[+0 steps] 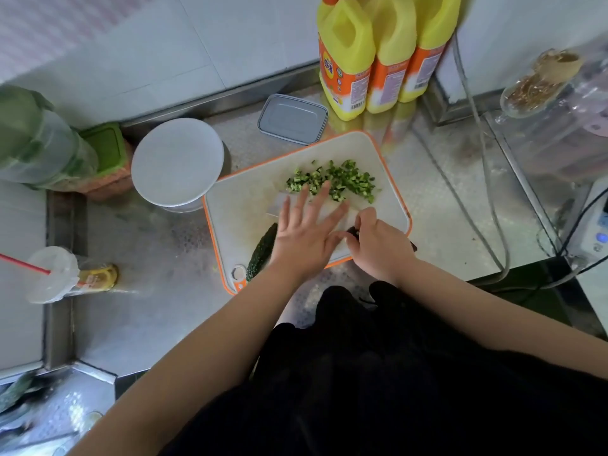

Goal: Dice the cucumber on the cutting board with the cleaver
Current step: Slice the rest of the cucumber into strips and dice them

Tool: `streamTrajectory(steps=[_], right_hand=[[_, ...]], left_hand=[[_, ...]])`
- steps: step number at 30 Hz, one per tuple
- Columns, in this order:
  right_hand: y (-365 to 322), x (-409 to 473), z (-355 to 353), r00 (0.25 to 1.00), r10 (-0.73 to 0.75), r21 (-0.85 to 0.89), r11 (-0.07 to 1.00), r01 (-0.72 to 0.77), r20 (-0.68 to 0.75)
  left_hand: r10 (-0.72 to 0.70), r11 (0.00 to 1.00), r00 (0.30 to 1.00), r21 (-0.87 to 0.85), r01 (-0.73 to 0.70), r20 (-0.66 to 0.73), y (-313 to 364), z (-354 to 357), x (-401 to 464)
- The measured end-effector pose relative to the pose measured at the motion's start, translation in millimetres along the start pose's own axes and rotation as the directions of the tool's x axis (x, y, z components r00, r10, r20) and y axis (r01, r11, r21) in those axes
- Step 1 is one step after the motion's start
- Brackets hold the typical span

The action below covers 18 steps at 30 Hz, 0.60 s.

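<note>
I have the cleaver (286, 204) lying almost flat on the cutting board (391, 192), my right hand (378, 241) wrapped around its dark handle and my left hand (306, 232) spread flat, fingers straight, pressing on the side of the blade. The diced cucumber (335, 181) sits in a loose heap just beyond the blade, towards the far side of the board, and an uncut cucumber piece (261, 251) lies at the near left edge, partly under my left wrist. My worry is the fingertips: they reach close to the far edge of the blade, so a slip on the wet steel could run them onto it. A quick push could also scatter dice off the far right edge, and my wrist could nudge the uncut piece off the board.
</note>
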State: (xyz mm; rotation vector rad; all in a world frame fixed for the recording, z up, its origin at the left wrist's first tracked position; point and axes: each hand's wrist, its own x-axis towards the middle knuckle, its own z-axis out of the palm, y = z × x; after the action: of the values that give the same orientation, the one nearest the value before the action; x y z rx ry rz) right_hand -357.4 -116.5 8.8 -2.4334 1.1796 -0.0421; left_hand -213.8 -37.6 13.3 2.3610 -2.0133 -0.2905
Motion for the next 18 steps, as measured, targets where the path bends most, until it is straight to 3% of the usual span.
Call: streamTrajectory(steps=[4,11,18], right_hand=[[3.8,-2.5,1.6,1.000,-0.007,-0.036,0.999,0.006,-0.010],[27.0,-20.7,-2.2,0.983,-0.022,-0.021,1.000,0.018,-0.185],[40.9,-32.1,-7.2,0.963,0.026,0.021,1.000,-0.021,-0.270]], left_hand=[[0.076,0.995,0.985,0.059,-0.086,0.154,9.6,2.7,26.6],[-0.144,0.989,0.969,0.048,0.137,0.201,-22.8,5.0,38.4],[-0.321,0.941,0.916,-0.029,0.338,0.241,-46.3,-4.4,61.7]])
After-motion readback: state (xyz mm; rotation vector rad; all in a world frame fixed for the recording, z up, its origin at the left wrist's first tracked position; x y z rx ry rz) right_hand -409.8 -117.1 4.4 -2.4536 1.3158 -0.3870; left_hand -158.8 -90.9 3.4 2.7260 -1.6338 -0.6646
